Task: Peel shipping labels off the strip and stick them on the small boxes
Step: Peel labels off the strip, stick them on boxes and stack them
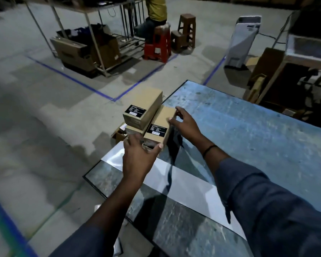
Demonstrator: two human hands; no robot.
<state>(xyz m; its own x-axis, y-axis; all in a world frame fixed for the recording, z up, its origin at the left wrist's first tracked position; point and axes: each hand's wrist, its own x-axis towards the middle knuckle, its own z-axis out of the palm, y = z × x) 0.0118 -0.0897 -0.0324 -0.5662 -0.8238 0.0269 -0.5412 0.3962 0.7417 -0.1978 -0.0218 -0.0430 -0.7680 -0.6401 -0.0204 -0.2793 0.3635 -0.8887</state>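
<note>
Between the two grips, just over the bench [248, 127] corner, sits the small box [162, 117], already wearing its black label [156, 130]. The left grip [139, 154] is curled round its near end, thumb on one side and fingers on the other. The right grip [182, 121] pinches the far right edge, thumb on the side wall and forefinger at the far corner.

The box's long axis runs from the left grip away to the right grip, slanting to the right. Its broad face is up, and the label lies at the end under the left grip.

Judging by this, the step is setting the finished box down by the second labelled box [146, 104], which tops a pile just beyond the left grip. What carries that pile is hidden. Hold the box level at both ends, line its long side up with its neighbour, and lower it without nudging the pile. Let go only once it rests flat. The white strip [193, 184] lies across the bench behind both grips, ready for the next label.
</note>
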